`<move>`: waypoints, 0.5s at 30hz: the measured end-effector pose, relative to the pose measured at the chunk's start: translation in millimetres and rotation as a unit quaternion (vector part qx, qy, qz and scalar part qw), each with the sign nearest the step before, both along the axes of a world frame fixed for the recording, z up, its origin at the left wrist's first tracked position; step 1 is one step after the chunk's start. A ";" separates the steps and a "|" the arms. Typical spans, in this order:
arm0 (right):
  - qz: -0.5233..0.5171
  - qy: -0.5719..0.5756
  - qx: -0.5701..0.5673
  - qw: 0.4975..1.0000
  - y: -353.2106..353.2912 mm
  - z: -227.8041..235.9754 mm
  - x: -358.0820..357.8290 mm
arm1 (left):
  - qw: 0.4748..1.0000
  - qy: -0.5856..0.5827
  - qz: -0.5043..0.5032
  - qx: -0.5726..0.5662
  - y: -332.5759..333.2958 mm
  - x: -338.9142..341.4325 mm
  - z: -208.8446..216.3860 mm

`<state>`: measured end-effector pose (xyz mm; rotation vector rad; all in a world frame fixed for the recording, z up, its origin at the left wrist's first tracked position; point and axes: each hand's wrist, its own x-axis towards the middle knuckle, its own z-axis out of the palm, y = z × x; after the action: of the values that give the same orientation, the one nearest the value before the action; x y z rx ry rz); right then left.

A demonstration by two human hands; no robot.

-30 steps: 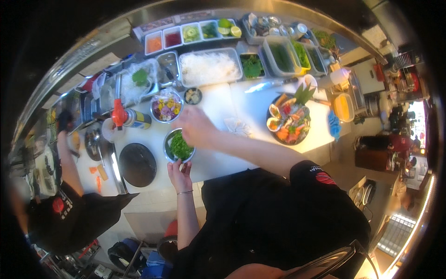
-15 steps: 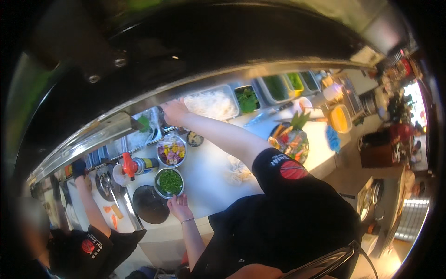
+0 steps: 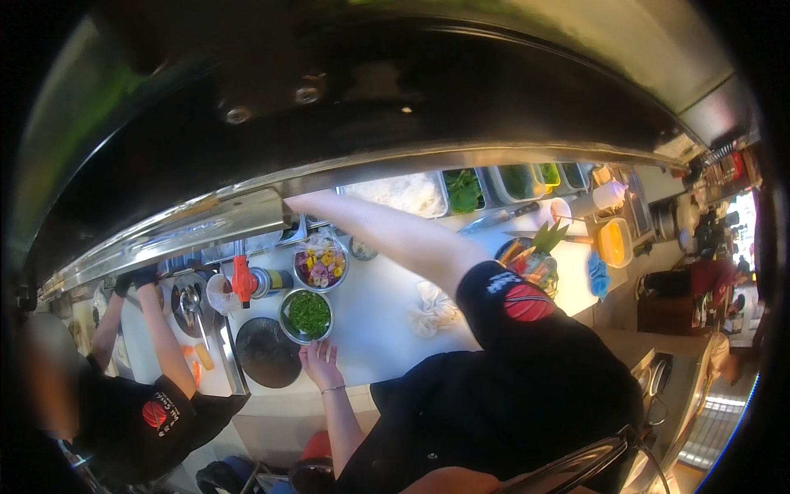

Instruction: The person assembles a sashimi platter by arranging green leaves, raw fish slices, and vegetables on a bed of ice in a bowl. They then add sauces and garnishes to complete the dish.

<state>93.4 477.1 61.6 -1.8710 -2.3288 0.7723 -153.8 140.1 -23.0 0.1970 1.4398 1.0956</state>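
Observation:
My left hand [image 3: 319,365] is at the near rim of a steel bowl of chopped green herbs [image 3: 308,313]. Its fingers are spread and hold nothing; whether the tips touch the rim is unclear. My right forearm [image 3: 378,226] stretches far across the counter to the left, and the hand is hidden behind the metal shelf edge [image 3: 239,216]. Under that arm stands a bowl of purple and yellow flowers [image 3: 321,265], with a small dark bowl of pale pieces [image 3: 362,249] beside it. A black round board [image 3: 268,352] lies left of my left hand.
A red-headed torch [image 3: 244,281] stands left of the bowls. Trays of white shreds [image 3: 395,193] and green leaves [image 3: 463,191] line the back. A knife [image 3: 500,217], crumpled cloth [image 3: 434,309] and garnished platter [image 3: 531,262] lie rightward. A co-worker's arms [image 3: 162,333] work at far left.
My right hand has slid out of sight behind the shelf edge. My left fingers look more spread and slightly lower on the bowl's rim. The view has shifted, and the co-worker's second arm now shows.

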 end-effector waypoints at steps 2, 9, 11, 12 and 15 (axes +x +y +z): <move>0.011 -0.002 0.011 1.000 3.8 3.3 -17.4 | 1.000 -0.013 0.013 0.012 -1.8 -3.0 -4.0; 0.013 0.023 0.043 0.999 -50.4 37.4 -13.4 | 1.000 0.011 0.016 -0.007 -22.9 -12.4 6.5; -0.064 0.119 0.106 0.985 -106.8 55.0 9.1 | 0.998 0.057 -0.023 -0.034 -39.7 -1.5 18.8; -0.096 0.164 0.139 0.972 -138.0 66.6 22.5 | 0.995 0.084 -0.045 -0.040 -44.8 8.5 24.4; -0.107 0.321 0.166 0.926 -251.6 95.0 99.7 | 0.970 0.140 -0.196 -0.002 -62.9 49.2 38.2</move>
<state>193.1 225.5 156.7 -1.4115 -1.6887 0.7550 -104.7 77.3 15.2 0.6283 1.5669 0.7592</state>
